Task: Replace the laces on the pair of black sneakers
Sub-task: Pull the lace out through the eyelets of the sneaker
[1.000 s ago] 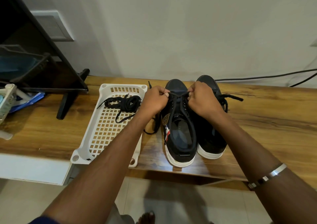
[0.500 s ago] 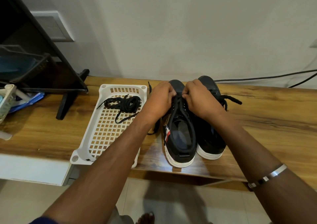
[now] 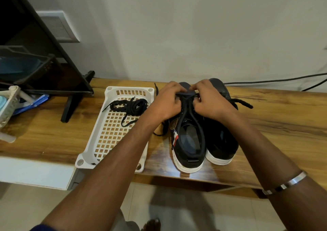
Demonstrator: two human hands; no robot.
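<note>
The pair of black sneakers is stood side by side near the front edge of the wooden bench (image 3: 283,124), toes to the wall and heels to the person. The left sneaker (image 3: 187,142), marked with a patch on its side, is being worked at the eyelet area by both hands. The left hand (image 3: 166,103) is curled on the near-left side of the lacing and the right hand (image 3: 210,103) on the right; fingertips of both are closed on the black lace (image 3: 185,96) at the top of the tongue, apparently to draw it through or snug it across the eyelets, though the exact eyelet is hidden by the fingers. Two lace runs are seen hanging back over the shoe's opening. The right sneaker (image 3: 221,137) is touching its partner, and a loose lace end (image 3: 244,104) is trailing from it onto the bench. The shoes are judged to be kept close together so that each is steadied by the other. A white perforated tray (image 3: 113,135) is set just beside the left sneaker, and a bundled black lace (image 3: 131,106) is lying in its far end, whether removed or spare cannot be told. A metal bangle (image 3: 286,183) is worn on the right forearm. A black stand (image 3: 76,96) is placed well to the left.
</note>
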